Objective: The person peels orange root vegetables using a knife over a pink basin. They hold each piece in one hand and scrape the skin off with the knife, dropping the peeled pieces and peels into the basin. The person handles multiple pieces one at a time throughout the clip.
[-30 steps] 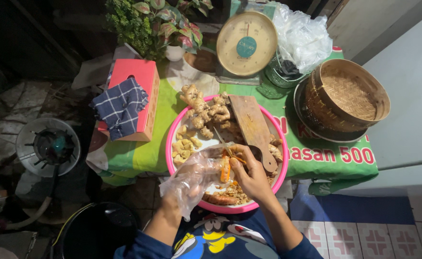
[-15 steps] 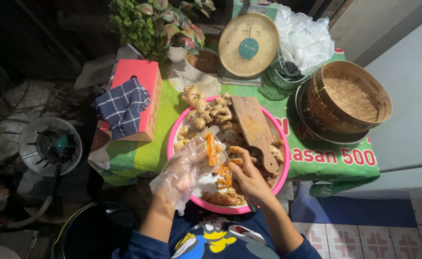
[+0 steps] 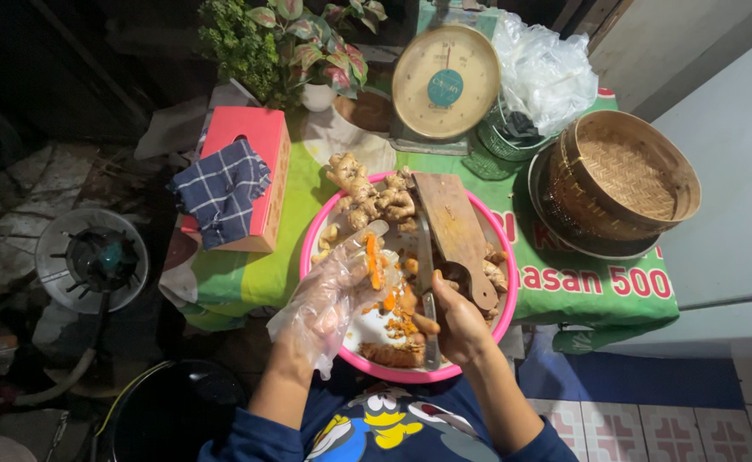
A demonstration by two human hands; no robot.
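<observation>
Stove burner (image 3: pixel 92 259) sits off to the far left, then a pink box (image 3: pixel 252 162) with a checkered cloth (image 3: pixel 220 188) draped over it on the green-covered worktop (image 3: pixel 247 278). Left hand (image 3: pixel 333 295), in a clear plastic glove, pinches an orange turmeric piece (image 3: pixel 373 261) over the pink basin (image 3: pixel 320 231), beside the ginger roots (image 3: pixel 367 192). Right hand (image 3: pixel 457 321) grips a knife (image 3: pixel 427 291) next to the wooden cutting board (image 3: pixel 457 231); further right are the woven baskets (image 3: pixel 628 184).

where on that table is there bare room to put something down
Bare green cloth shows between the red box and pink basin, and right of the basin below the bamboo basket. The back, by scale and plants, is crowded.
</observation>
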